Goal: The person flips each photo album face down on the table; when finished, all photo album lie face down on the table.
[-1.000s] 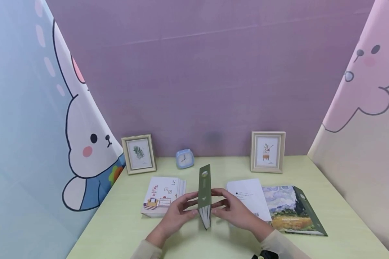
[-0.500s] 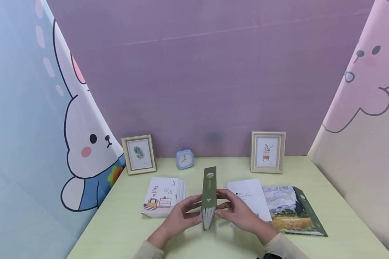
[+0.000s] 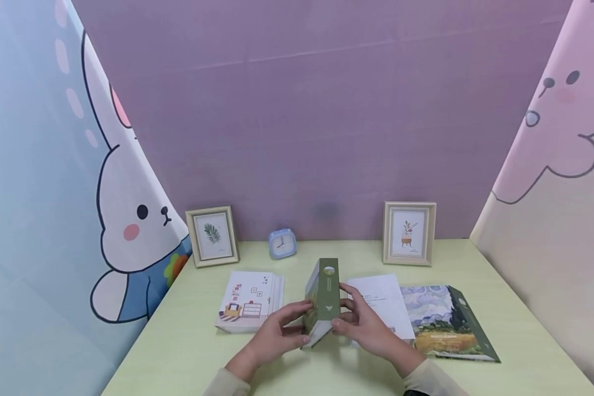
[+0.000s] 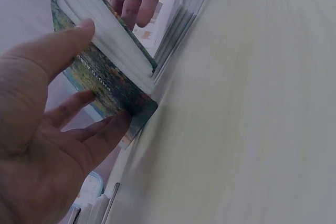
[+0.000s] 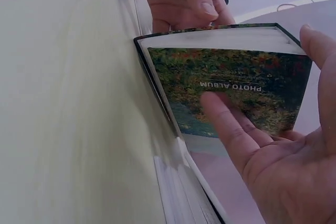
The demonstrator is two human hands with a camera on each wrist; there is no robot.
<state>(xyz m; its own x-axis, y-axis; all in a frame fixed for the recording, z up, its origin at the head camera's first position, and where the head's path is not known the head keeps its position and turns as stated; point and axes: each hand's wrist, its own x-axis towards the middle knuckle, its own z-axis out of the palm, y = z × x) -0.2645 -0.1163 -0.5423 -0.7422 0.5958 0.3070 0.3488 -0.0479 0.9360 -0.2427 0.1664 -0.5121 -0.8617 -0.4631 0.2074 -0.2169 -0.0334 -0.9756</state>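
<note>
A green photo album (image 3: 323, 301) stands on edge on the pale green table (image 3: 188, 352), its spine up and leaning toward the right. My left hand (image 3: 299, 325) holds its left cover and my right hand (image 3: 345, 320) holds the right cover. In the left wrist view my left hand (image 4: 89, 77) has its thumb on the white page edges and its fingers under the painted cover of the album (image 4: 107, 85). In the right wrist view my right hand (image 5: 262, 77) lays its fingers on the cover of the album (image 5: 231, 85), marked PHOTO ALBUM, with the thumb over the top edge.
A stack of illustrated cards (image 3: 249, 300) lies to the left. A white sheet (image 3: 383, 300) and an open painted cover (image 3: 445, 322) lie to the right. Two picture frames (image 3: 212, 235) (image 3: 408, 231) and a blue clock (image 3: 282, 242) stand along the purple back wall.
The album has shifted slightly right and tipped over to the right, so its left cover now shows. Both hands followed it and kept their hold.
</note>
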